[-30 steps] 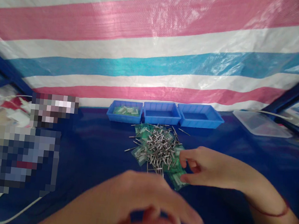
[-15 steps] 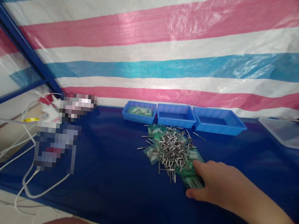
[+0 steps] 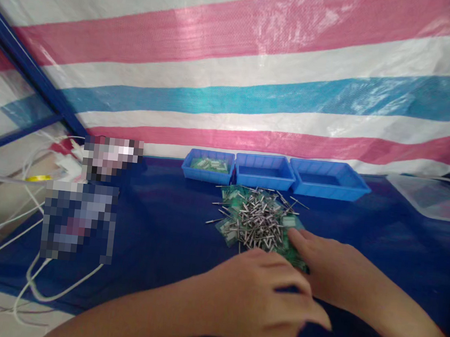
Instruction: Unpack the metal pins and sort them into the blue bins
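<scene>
A heap of small metal pins (image 3: 257,223) lies over several green circuit boards (image 3: 228,231) on the dark blue table cloth (image 3: 162,231). My right hand (image 3: 329,268) rests flat at the heap's near right edge, fingers stretched out onto a green board. My left hand (image 3: 261,298) hovers just in front of the heap, back toward the camera, fingers loosely curled and partly overlapping my right hand; I cannot see anything in it.
Three blue bins stand in a row at the back: the left bin (image 3: 208,165) holds green boards, the middle bin (image 3: 264,171) and right bin (image 3: 328,179) look bare. A clear lid (image 3: 433,198) lies far right. White cables (image 3: 28,276) trail off the table's left edge.
My left hand, out of sight half a second ago, has come back up in front of the heap. My right hand has slid slightly further onto the boards.
</scene>
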`<state>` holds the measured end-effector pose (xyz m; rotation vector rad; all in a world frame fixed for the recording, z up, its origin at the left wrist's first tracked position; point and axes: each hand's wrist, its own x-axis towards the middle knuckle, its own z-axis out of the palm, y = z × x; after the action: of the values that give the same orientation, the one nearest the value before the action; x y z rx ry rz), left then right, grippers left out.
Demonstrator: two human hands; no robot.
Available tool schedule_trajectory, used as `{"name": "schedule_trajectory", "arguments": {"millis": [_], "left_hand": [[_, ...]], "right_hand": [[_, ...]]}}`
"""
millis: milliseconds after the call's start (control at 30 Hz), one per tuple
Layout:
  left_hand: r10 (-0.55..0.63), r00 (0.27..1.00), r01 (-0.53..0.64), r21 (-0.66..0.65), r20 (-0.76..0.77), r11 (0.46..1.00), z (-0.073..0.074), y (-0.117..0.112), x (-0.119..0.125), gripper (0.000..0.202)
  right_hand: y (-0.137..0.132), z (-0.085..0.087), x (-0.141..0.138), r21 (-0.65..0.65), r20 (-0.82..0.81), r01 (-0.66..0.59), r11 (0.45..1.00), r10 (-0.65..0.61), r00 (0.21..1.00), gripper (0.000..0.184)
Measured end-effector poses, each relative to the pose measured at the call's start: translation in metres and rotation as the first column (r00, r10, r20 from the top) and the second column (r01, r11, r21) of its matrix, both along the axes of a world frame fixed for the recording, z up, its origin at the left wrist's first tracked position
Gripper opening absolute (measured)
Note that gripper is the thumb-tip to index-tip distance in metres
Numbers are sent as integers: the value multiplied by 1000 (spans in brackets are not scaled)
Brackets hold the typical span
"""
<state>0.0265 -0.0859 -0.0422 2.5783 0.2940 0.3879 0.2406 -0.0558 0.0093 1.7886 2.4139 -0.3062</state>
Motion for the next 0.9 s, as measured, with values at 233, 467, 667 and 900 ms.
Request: {"name": "schedule_trajectory", "arguments": {"millis": [233, 467, 667, 900], "left_hand": [[257, 966, -221, 421, -30, 880, 32, 66, 3, 30], [280, 960, -260, 402, 9, 878, 20, 62, -1, 26], [276, 944, -314, 225, 183, 922, 32, 61, 4, 29], [411, 893, -304, -426, 184, 852, 47, 50, 4, 58]], "right_hand": [[5, -4, 5, 11, -38, 12, 1000, -11, 999, 25], [5, 3, 32, 23, -289, -36, 999, 41, 956, 18], [4, 18, 53, 110, -440, -70, 991, 112, 891, 11], [-5, 25, 7, 251, -628, -112, 961, 250, 737, 33]]}}
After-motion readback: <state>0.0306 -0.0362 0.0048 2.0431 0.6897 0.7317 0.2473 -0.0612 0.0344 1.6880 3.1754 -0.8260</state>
